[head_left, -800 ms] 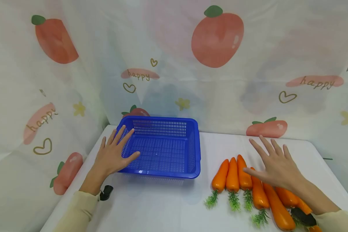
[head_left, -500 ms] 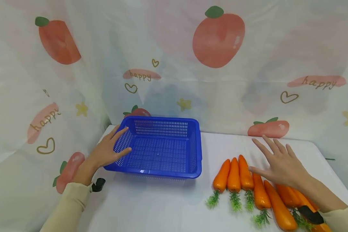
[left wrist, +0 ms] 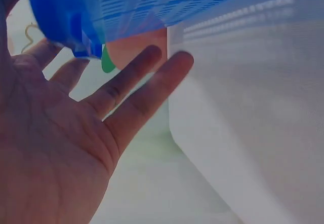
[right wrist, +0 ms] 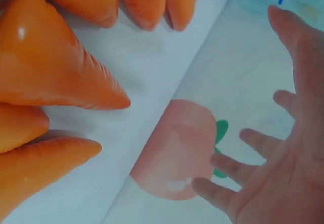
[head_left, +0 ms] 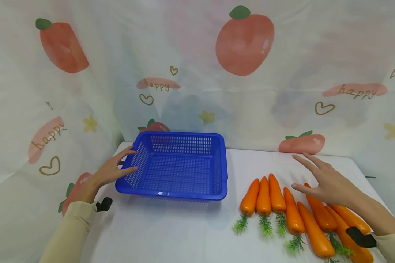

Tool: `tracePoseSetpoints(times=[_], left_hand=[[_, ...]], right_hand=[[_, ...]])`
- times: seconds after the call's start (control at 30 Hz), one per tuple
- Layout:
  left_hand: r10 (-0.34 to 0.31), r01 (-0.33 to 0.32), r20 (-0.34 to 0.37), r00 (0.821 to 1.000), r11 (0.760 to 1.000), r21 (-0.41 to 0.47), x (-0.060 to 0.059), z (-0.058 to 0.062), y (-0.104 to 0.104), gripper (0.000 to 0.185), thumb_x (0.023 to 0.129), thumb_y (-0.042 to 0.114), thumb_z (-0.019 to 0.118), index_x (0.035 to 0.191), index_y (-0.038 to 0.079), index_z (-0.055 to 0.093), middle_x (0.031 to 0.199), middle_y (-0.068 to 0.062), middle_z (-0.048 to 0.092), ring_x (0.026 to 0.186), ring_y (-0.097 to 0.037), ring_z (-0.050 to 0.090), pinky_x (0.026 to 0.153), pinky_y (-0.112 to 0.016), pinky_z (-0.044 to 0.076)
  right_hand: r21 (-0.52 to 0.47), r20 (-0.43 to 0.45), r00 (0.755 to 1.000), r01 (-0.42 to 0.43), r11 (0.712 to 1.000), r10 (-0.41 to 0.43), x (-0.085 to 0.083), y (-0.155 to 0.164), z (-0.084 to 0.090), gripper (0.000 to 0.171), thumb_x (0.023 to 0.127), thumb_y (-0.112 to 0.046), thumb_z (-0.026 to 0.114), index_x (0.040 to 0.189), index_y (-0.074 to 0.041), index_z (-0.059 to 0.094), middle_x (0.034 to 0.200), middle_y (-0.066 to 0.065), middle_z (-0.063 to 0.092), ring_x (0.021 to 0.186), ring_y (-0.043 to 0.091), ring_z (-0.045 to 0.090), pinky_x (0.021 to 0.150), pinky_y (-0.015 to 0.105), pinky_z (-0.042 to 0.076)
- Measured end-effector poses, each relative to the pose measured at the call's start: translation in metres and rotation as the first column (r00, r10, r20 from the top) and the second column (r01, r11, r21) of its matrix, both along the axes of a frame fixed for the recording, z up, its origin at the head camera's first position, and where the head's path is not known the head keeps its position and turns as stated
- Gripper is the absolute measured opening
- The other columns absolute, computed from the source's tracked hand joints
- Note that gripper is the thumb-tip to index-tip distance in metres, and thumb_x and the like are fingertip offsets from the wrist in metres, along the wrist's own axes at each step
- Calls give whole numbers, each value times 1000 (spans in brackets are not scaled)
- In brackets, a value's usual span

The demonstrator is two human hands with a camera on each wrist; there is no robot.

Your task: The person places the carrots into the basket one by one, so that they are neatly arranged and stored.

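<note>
A blue plastic basket (head_left: 223,166) with slotted walls stands at the back left of the white table. At its left rim is my left hand (head_left: 109,170), thumb and fingers apart. The left wrist view shows that palm (left wrist: 48,148) with fairly straight fingers beside the basket's outer wall (left wrist: 136,13). Several orange carrots (head_left: 264,197) with green tops lie in a slanting row at the right. Over the right end of that row hovers my right hand (head_left: 332,184), fingers spread, holding nothing. Carrot tips (right wrist: 109,100) show to the left of this hand in the right wrist view.
A white cloth (head_left: 197,106) printed with fruit and hearts hangs behind the table and along its left side. The white tabletop (head_left: 171,233) runs in front of the basket. Black straps (head_left: 104,204) sit at both wrists.
My left hand has moved left, from over the basket's left part to its left rim. The right hand has shifted a little to the right, uncovering more carrots. Basket and carrots stay put.
</note>
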State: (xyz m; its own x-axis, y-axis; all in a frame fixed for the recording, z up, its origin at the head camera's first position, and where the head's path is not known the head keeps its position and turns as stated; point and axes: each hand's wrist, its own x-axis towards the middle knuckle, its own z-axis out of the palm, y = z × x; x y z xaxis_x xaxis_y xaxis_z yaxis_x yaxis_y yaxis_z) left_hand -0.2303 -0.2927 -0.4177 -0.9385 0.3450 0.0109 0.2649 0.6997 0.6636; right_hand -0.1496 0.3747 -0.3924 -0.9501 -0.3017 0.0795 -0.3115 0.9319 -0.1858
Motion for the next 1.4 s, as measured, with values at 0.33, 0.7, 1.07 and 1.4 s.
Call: tracePoseSetpoints(times=[0.33,0.7,1.07,1.4], left_hand=[[-93,81,40,995,968,239,-7,-10,-15,53,96,12,66,146,2,50,169,-19,19,139,-59,38,103,-70,43],[-128,64,132,983,912,405,-8,-23,-23,55,99,5,62,151,4,43,173,-7,10,136,-58,44,91,-32,57],[-111,56,107,988,906,420,-6,-24,-26,56,98,5,63,151,3,45,173,-6,14,133,-56,48,90,-31,59],[-120,62,99,988,890,452,-3,-25,-23,54,100,5,60,151,0,44,172,-9,13,131,-52,52,87,-33,60]], right_hand=[[-227,206,978,15,974,33,11,34,4,91,90,-38,79,162,-13,29,150,31,42,119,55,55,85,72,50],[-278,298,952,14,960,72,27,79,-12,73,96,-18,72,158,-14,34,149,16,46,117,5,59,76,28,57],[-278,500,865,109,954,47,38,114,-28,69,98,-24,69,158,-19,35,148,4,48,114,16,59,78,42,60],[-386,698,704,216,897,131,35,129,-32,64,100,-11,65,155,-33,42,131,46,44,92,32,68,75,37,62]])
